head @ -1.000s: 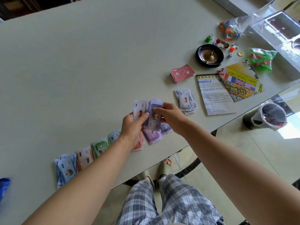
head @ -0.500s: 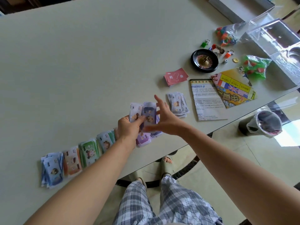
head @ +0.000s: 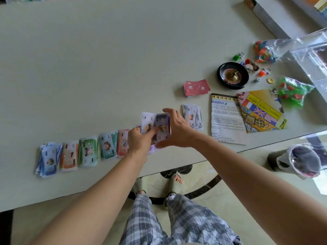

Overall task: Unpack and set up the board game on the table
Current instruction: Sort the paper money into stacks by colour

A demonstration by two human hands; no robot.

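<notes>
Head view: your left hand (head: 139, 140) grips a fan of paper play-money notes (head: 147, 122) just above the pale grey worktop (head: 106, 68). Your right hand (head: 177, 132) pinches the top purple note (head: 163, 121) end to end, thumb near, fingers far. The note's long axis runs away from you, matching the row of sorted note piles (head: 88, 152). The small purple pile (head: 152, 149) lies directly under both hands; I judge the right hand the nearer.

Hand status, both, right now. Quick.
Left hand: closed, holding a fan of play-money bills.
Right hand: fingers spread against the bills' edge; whether it has a grip cannot be told.
</notes>
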